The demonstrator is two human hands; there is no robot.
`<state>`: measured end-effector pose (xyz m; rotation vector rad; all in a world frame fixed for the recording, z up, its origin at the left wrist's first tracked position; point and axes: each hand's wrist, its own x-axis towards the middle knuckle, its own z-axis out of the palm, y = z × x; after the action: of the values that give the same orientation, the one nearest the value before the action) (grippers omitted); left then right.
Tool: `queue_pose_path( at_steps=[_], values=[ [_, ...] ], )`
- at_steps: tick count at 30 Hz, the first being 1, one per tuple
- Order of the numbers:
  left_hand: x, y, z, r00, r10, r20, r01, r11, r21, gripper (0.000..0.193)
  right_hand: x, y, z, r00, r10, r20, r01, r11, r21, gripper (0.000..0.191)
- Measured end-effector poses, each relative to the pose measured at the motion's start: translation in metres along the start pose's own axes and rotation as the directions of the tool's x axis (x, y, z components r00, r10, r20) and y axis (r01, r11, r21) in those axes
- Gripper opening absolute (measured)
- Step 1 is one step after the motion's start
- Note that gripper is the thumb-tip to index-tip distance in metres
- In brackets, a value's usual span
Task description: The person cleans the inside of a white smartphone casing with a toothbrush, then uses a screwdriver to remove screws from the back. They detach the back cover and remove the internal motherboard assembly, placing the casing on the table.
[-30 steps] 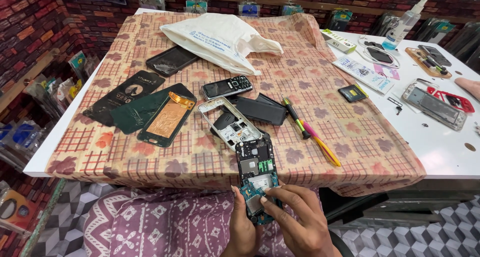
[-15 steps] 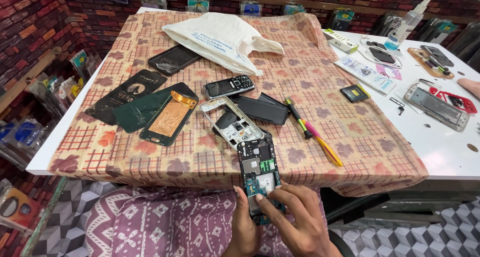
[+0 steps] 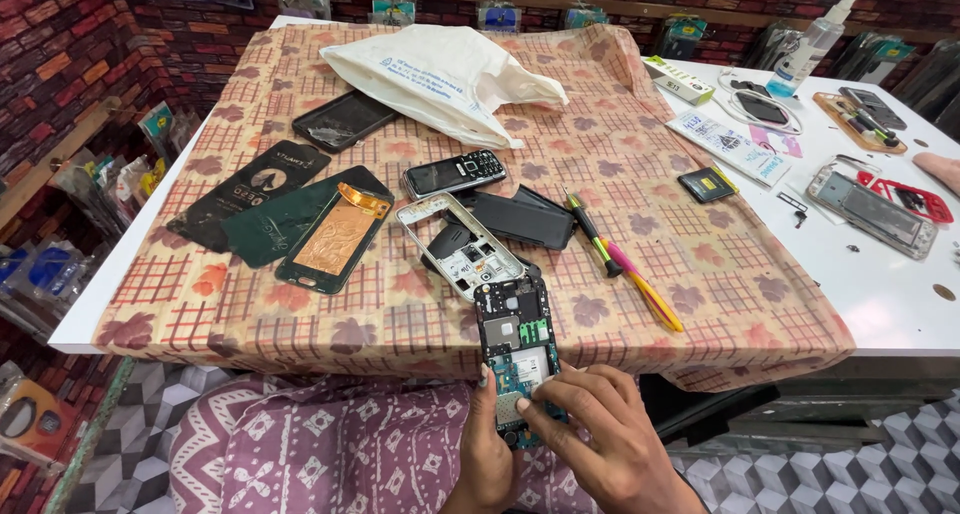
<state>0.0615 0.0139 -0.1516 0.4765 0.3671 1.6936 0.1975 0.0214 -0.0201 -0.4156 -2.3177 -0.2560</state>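
Below, two hands (image 3: 560, 439) on one circuit board (image 3: 517, 349), perhaps two screwdrivers (image 3: 620, 259).

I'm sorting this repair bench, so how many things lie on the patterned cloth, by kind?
Keypad phone: 1
Phone frame: 1
Dark phone panels and covers: 4
Screwdrivers: 2
White bag: 1
Battery: 1
Total: 10
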Motion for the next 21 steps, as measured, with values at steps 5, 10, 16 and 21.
queue_pose_path(
  at_steps=[5, 10, 16, 21],
  values=[
    [0.001, -0.001, -0.004, 0.998, -0.060, -0.017, 0.059, 0.996, -0.067, 0.055, 0.002, 0.000, -0.006, 1.000, -0.003, 0.022, 0.002, 0.999, 0.042, 0.032],
    [0.004, -0.009, -0.008, 0.998, -0.058, -0.017, 0.056, 0.993, -0.101, 0.051, 0.005, 0.002, -0.011, 0.999, -0.022, 0.043, 0.021, 1.000, 0.021, 0.032],
    [0.004, -0.008, -0.011, 0.998, -0.028, -0.058, 0.027, 0.999, -0.032, 0.053, 0.002, 0.003, -0.007, 1.000, 0.023, 0.004, -0.023, 1.000, -0.016, 0.035],
    [0.004, -0.010, -0.014, 0.994, -0.048, -0.094, 0.052, 0.998, 0.039, 0.054, -0.001, 0.005, -0.004, 0.998, 0.062, 0.004, -0.062, 0.997, -0.041, 0.034]
  ],
)
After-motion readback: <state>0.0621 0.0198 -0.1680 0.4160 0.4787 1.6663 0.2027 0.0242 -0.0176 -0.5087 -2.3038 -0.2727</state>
